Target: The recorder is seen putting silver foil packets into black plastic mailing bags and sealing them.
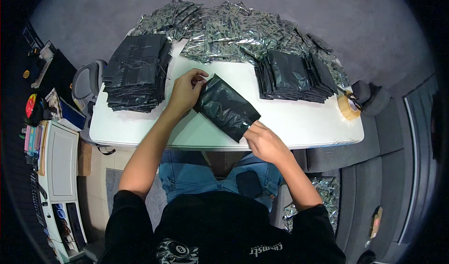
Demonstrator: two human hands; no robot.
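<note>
A black plastic mailing bag (228, 107) lies tilted just above the near half of the white table. My left hand (188, 90) is closed at its upper left end, with thumb and fingers curled together by the corner. At the lower right end my right hand (266, 142) reaches into the bag's mouth, and the plastic hides its fingers. A tall stack of black bags (135, 72) stands to the left of my left hand. More black bags (291, 74) are piled on the right, beyond my right hand.
Clear packets with a green camouflage pattern (224, 30) cover the table's far edge. A tape roll (348, 107) and black scissors (358, 98) sit at the right end of the white table (304, 123). More packets (325, 194) lie low beside the grey sofa (374, 180).
</note>
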